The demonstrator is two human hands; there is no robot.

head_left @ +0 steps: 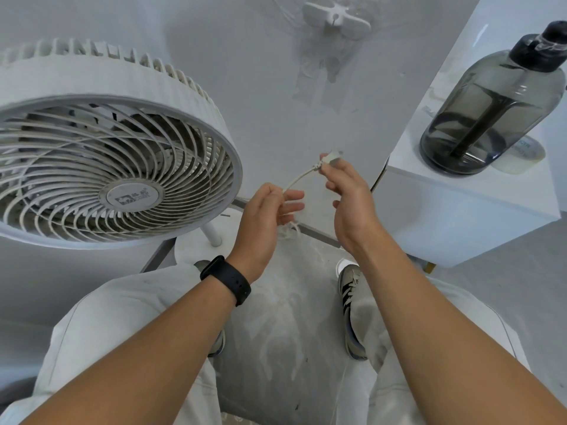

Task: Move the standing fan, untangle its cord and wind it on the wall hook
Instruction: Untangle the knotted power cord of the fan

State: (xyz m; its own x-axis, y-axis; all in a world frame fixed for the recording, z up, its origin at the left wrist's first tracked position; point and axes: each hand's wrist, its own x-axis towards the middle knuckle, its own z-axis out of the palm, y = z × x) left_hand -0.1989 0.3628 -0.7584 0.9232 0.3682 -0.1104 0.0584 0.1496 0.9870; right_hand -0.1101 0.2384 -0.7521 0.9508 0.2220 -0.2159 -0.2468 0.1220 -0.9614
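Note:
The white standing fan (104, 154) fills the left of the view, its round grille tilted up and its thin pole (212, 233) running down to the floor. A white cord (299, 178) stretches between my two hands in front of the wall. My right hand (346, 197) pinches the cord's plug (333, 157) at the fingertips. My left hand (265, 216) grips the cord lower down, and a tangle of loops (290, 230) hangs just beneath it. The white wall hook (336, 16) sits high on the wall, well above both hands.
A white cabinet (466, 210) stands at the right against the wall, carrying a large smoky-grey water bottle (494, 108) with a black cap. My two shoes (351, 308) are on the grey floor below. A black band is on my left wrist.

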